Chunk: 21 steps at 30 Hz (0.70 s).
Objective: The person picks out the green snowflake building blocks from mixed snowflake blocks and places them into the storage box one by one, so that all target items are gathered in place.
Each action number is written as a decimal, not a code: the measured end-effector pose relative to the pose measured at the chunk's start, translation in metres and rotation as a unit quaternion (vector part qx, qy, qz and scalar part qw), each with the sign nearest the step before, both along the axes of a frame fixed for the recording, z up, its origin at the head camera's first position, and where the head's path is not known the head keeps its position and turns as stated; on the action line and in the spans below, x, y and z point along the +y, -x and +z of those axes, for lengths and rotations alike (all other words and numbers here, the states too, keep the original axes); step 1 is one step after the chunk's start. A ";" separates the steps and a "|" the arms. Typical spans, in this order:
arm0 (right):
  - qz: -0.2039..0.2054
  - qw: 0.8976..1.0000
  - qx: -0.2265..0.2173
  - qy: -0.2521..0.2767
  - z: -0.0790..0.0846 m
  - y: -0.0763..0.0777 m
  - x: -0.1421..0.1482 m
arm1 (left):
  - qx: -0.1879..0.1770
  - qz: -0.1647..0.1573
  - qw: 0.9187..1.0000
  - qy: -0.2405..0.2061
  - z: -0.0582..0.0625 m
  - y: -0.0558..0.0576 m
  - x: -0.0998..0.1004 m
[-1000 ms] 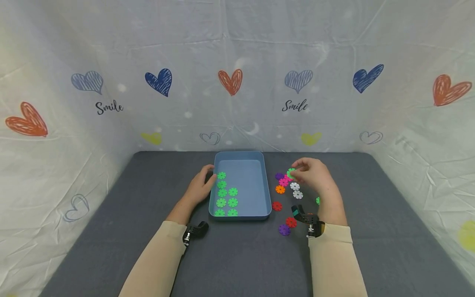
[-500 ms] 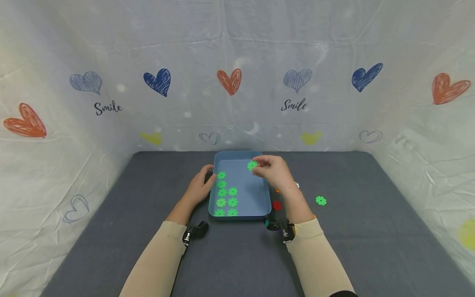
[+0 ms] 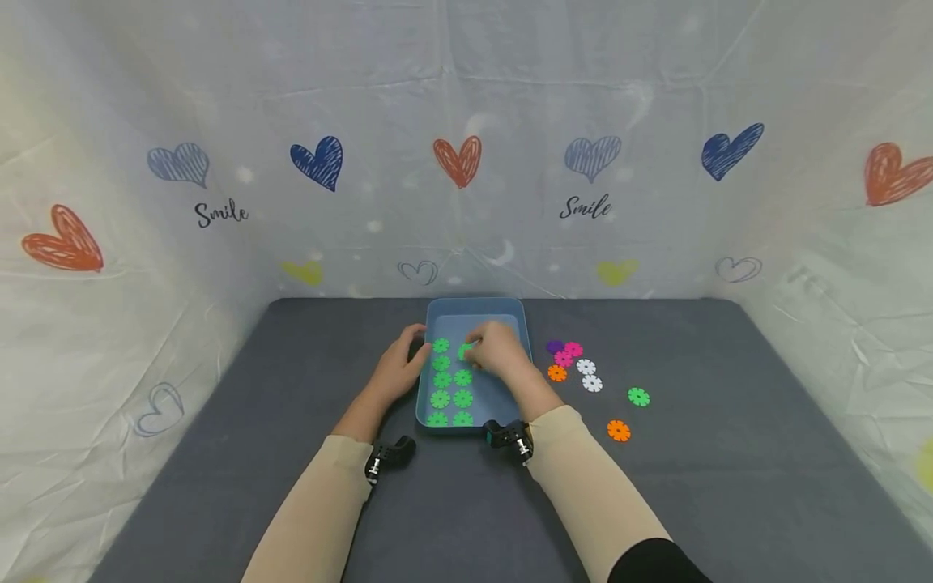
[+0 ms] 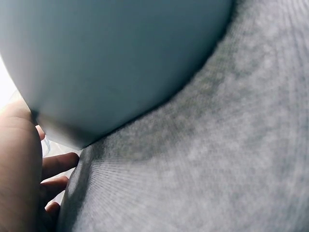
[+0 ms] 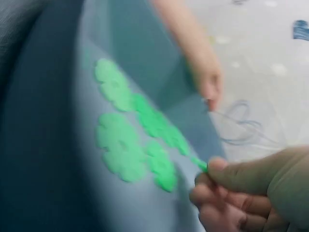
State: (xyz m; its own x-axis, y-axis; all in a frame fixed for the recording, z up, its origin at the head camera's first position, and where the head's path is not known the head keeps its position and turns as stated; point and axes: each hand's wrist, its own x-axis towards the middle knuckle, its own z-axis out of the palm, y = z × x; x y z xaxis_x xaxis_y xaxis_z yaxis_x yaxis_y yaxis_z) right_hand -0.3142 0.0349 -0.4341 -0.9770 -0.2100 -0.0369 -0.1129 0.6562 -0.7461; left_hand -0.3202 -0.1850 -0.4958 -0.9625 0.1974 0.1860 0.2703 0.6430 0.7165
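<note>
My right hand [image 3: 500,350] is over the blue tray [image 3: 475,308], pinching a green notched disc [image 3: 464,351] between thumb and fingers. In the right wrist view the pinched disc [image 5: 200,164] shows edge-on at the thumb tip, above flat green discs [image 5: 120,146]. Inside the tray, green discs [image 3: 440,379] lie in two columns along its left side. My left hand [image 3: 396,371] rests at the tray's left wall, thumb near the rim and fingers loosely bent. In the left wrist view its fingers [image 4: 60,164] stand beside the tray's outer wall [image 4: 111,72].
Right of the tray lie a purple disc [image 3: 555,346], pink discs [image 3: 564,359], white discs [image 3: 592,383] and orange discs [image 3: 619,431]. A loose green disc [image 3: 638,397] lies farther right. A printed cloth [image 3: 466,227] hangs behind the dark table [image 3: 328,340].
My right hand has carried the green disc leftward from the loose discs into the tray, beside the upper end of the right column. The left hand has stayed at the tray wall.
</note>
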 end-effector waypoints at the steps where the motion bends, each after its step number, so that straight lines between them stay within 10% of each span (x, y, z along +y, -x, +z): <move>1: -0.002 1.000 0.003 -0.019 -0.004 0.000 -0.001 | -0.001 0.001 1.000 0.001 0.000 0.000 0.001; 10: 0.000 0.994 0.041 -0.098 -0.018 -0.004 -0.001 | -0.003 -0.007 1.000 -0.005 -0.001 -0.001 0.006; 21: 0.015 0.999 0.003 -0.035 0.019 -0.032 0.037 | -0.006 -0.003 1.000 -0.013 0.001 -0.001 0.001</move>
